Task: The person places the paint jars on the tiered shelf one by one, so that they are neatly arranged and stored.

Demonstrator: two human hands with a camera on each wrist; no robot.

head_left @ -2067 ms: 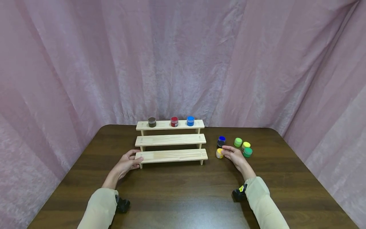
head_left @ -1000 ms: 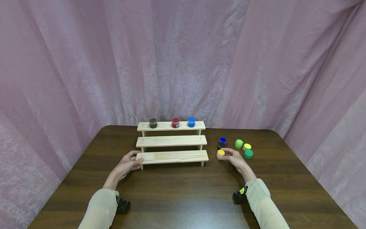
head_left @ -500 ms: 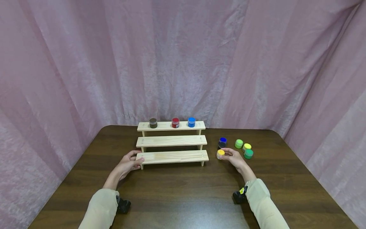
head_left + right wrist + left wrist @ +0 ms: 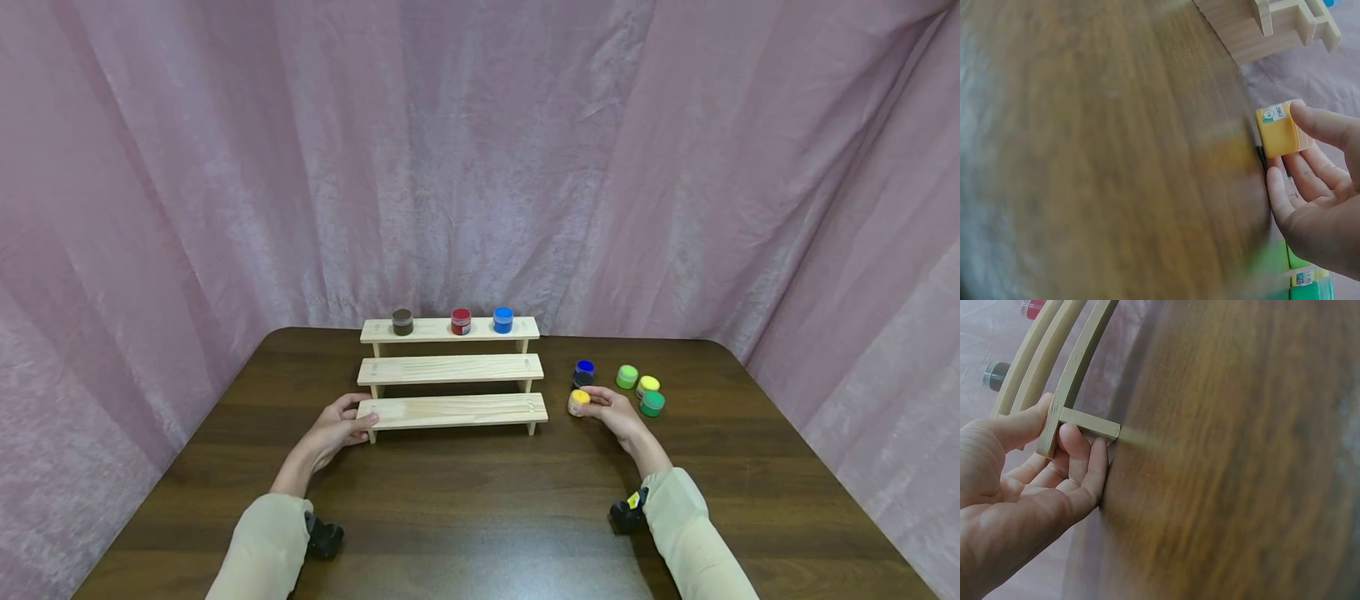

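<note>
My left hand grips the left end of the lowest shelf of a three-step wooden display rack. In the left wrist view the thumb lies on the board, with the fingers curled beneath it beside the leg. To the rack's right, my right hand pinches a yellow-orange paint jar between thumb and fingers. The right wrist view shows the labelled side of that jar, close to the tabletop. Just behind it stand a black jar and a dark blue jar.
On the top shelf stand a brown jar, a red jar and a blue jar. Light green, yellow and green jars sit right of my right hand. A pink curtain hangs behind the table.
My right hand's fingers have closed around the yellow-orange jar, which has risen very slightly in the latest frame. The left hand keeps its hold on the shelf end.
</note>
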